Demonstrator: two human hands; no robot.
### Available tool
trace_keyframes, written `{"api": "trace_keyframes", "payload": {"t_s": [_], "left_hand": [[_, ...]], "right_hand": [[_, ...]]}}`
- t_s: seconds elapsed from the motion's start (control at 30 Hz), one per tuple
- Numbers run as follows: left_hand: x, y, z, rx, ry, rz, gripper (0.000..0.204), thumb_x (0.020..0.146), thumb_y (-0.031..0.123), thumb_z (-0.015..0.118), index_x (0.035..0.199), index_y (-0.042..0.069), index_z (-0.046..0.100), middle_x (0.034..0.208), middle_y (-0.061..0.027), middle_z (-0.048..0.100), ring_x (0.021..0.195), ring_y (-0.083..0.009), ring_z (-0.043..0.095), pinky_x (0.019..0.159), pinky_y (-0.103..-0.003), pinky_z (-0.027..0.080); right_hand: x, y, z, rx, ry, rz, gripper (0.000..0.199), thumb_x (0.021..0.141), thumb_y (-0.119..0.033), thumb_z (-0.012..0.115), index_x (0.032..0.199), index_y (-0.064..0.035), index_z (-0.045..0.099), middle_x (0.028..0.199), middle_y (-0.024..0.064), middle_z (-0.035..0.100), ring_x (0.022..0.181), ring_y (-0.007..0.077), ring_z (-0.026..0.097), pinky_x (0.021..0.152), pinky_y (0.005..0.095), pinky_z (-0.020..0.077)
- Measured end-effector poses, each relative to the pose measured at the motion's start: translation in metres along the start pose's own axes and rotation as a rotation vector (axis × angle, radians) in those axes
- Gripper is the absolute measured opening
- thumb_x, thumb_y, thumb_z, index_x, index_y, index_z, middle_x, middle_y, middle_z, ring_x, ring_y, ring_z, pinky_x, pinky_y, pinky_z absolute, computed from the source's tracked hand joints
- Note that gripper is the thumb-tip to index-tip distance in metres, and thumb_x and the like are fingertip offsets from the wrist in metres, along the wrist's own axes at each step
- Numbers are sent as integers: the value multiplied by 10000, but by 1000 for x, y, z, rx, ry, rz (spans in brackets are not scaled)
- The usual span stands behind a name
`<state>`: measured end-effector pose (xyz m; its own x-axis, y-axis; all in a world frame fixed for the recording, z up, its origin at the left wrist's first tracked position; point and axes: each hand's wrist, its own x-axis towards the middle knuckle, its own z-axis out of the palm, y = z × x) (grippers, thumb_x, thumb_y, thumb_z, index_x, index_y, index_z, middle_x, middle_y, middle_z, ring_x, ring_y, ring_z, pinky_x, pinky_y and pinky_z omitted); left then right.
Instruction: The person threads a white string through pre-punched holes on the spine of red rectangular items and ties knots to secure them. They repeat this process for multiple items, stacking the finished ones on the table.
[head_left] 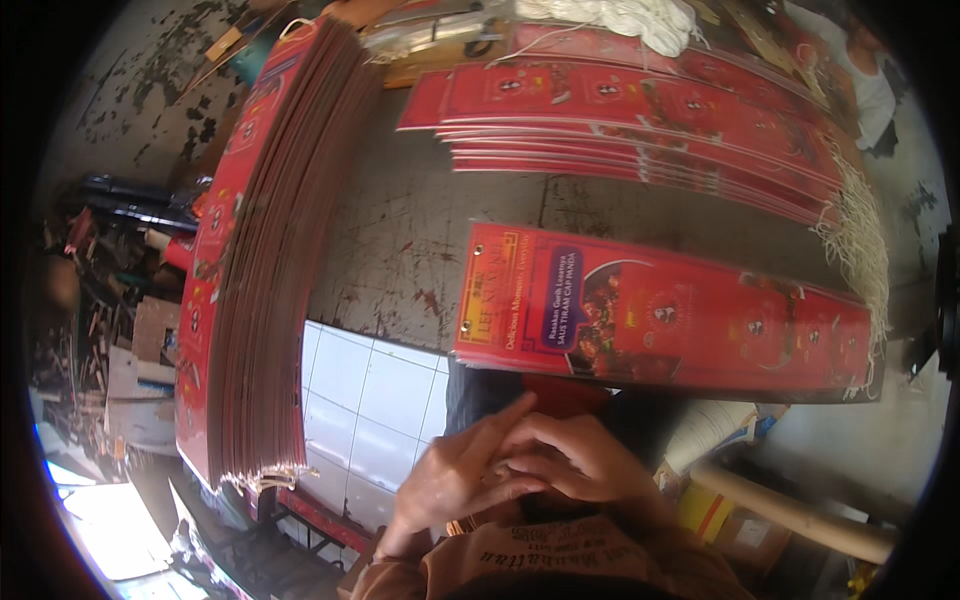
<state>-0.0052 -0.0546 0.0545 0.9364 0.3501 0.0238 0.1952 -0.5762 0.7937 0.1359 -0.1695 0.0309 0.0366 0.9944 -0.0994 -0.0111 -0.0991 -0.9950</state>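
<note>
In front of my body my left hand (450,475) and my right hand (582,452) are brought together, fingers bent and overlapping. One left finger points up and to the right. Whatever lies between the fingers, if anything, is hidden. Just beyond them a stack of long red printed boards (690,315) lies on the table, with food pictures and metal eyelets at its left end. Neither hand touches it. White strings (860,240) hang in a thick bunch at the boards' right ends.
More red boards (620,95) lie fanned out at the back, below a bundle of white cord (650,22). A tall pile of boards (255,260) runs along the table's (400,240) left side. Cardboard scraps (140,400) lie beyond it. A cardboard tube (790,510) is at the lower right. Another person (865,85) sits at the far right.
</note>
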Motion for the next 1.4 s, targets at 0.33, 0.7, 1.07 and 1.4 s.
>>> {"api": "trace_keyframes", "payload": {"t_s": [0.33, 0.7, 1.07, 1.4], "left_hand": [[22, -30, -3, -200, 11, 325, 152, 657, 180, 748, 719, 76, 657, 589, -39, 584, 453, -169, 520, 418, -272, 380], [28, -45, -3, -344, -22, 269, 147, 644, 147, 759, 702, 73, 647, 566, -24, 569, 450, -165, 510, 418, -281, 364], [36, -50, -8, -365, -66, 153, 113, 729, 135, 696, 739, 32, 649, 608, -41, 609, 486, -138, 571, 430, -257, 417], [20, -73, -16, -392, 288, -46, 146, 764, 117, 677, 714, -4, 615, 576, -48, 585, 491, -105, 561, 431, -221, 391]], "right_hand": [[-46, -21, -15, -560, 339, -34, 122, 762, -152, 646, 803, -52, 589, 690, 75, 582, 592, 230, 583, 511, 325, 449], [-94, 14, -74, 28, 705, -707, 422, 858, -398, 539, 586, -79, 493, 695, 117, 584, 572, 217, 511, 732, 486, 431], [-152, 6, -105, 1086, 850, -829, 314, 964, -183, 320, 658, -110, 327, 597, -13, 322, 647, 113, 403, 1043, 489, 215], [-226, 10, -111, 1119, 982, -1172, 198, 944, -163, 358, 783, -47, 360, 764, 28, 345, 502, 89, 269, 372, 191, 295]]}}
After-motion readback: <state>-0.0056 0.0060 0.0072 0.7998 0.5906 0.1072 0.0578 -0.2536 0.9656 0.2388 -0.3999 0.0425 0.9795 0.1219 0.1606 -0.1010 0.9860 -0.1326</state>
